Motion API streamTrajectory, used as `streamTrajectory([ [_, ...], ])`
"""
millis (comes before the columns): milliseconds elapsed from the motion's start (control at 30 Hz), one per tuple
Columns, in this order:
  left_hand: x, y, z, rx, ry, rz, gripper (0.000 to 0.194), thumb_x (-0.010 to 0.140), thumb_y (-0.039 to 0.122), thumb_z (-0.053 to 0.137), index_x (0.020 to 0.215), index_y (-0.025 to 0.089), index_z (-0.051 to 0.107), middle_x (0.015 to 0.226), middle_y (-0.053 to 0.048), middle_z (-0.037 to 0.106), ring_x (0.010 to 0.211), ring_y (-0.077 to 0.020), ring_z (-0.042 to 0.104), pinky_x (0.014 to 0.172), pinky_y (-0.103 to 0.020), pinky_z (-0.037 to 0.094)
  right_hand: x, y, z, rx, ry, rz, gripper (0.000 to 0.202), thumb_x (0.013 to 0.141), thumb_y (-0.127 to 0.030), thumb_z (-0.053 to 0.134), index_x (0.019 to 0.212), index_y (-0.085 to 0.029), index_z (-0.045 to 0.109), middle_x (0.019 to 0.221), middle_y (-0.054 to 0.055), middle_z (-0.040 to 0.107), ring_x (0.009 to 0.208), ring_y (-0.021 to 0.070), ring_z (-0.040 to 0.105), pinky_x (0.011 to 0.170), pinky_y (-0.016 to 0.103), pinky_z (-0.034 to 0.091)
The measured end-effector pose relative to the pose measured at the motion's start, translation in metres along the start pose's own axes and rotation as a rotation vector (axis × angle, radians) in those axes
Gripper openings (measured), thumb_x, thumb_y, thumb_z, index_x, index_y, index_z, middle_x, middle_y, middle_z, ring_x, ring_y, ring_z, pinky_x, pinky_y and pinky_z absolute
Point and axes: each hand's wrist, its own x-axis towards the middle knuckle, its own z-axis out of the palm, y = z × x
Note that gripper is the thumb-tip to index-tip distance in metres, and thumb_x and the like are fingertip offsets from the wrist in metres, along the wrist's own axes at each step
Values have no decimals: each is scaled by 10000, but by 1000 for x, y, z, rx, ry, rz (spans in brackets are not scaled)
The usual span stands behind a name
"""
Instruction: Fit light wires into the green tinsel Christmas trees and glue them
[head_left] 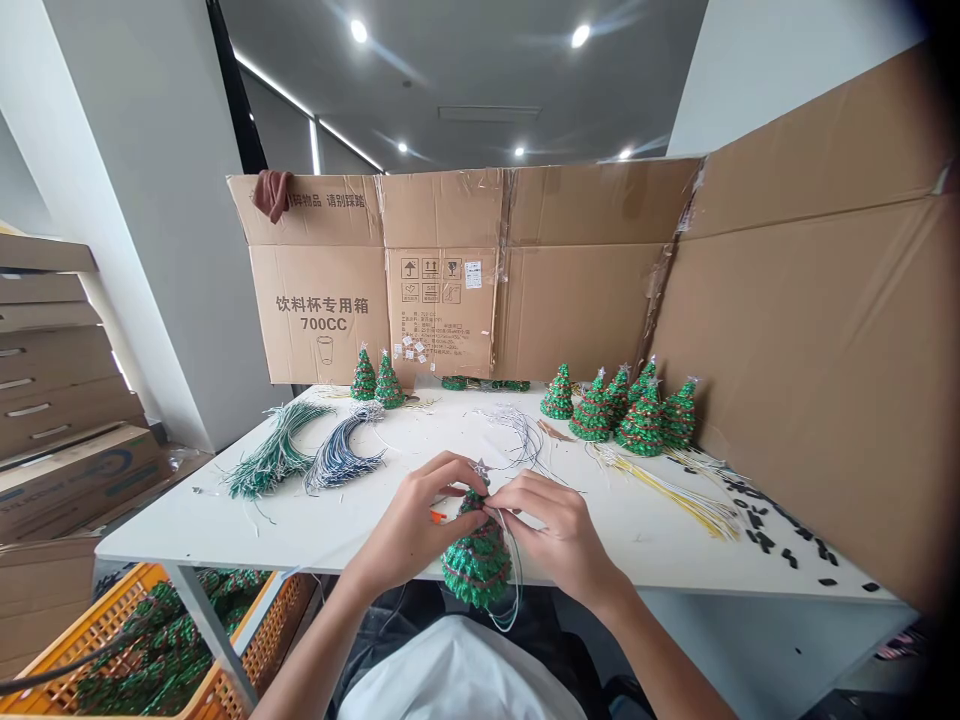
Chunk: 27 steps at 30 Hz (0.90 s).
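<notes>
A small green tinsel tree [477,565] with red trim and a silver star [481,470] on top is held upright at the table's front edge. My left hand [427,515] grips its upper part, fingers curled round behind the star and thumb across the front. On the right side of the tip, my right hand [551,525] pinches a thin pale wire [516,575], which loops down beside the tree. Something small and orange [438,517] shows by my left fingers.
Bundles of green wire [281,450] and blue wire [341,450] lie left; yellow and white wires [675,490] and black pieces [761,540] lie right. More trees [641,420] stand at the back. Cardboard [585,290] walls the table. An orange crate [127,605] sits below left.
</notes>
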Motion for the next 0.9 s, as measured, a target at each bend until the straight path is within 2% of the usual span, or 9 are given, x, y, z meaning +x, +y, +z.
streamTrajectory([
  [300, 1, 6, -4, 15, -41, -25, 194, 972, 142, 747, 1123, 259, 778, 1176, -31, 707, 1113, -186, 693, 994, -318, 580, -4, 3, 2, -16, 30, 88, 244, 982, 1, 684, 1013, -237, 724, 917, 22, 754, 835, 199, 714, 759, 310, 548],
  [467, 1, 5, -8, 3, -88, -38, 212, 990, 146, 727, 1158, 268, 770, 1158, -24, 728, 1096, -187, 697, 997, -336, 574, -3, 3, 3, -21, 53, 146, 209, 976, -28, 714, 959, -237, 711, 858, 6, 721, 763, 181, 688, 714, 291, 534],
  [733, 0, 5, -9, -13, -72, -39, 183, 1025, 218, 704, 1165, 276, 807, 1169, -51, 721, 1118, -203, 697, 977, -335, 613, -2, -2, 2, -18, 4, 58, 199, 1012, -47, 676, 1016, -239, 727, 877, 17, 742, 795, 187, 700, 717, 303, 529],
  [900, -1, 6, -6, 6, -51, -42, 186, 1020, 232, 707, 1168, 272, 813, 1167, -57, 720, 1099, -201, 700, 953, -329, 632, -2, -4, 3, -21, 21, 90, 203, 1002, -43, 663, 988, -235, 729, 859, 22, 740, 768, 189, 698, 696, 307, 531],
])
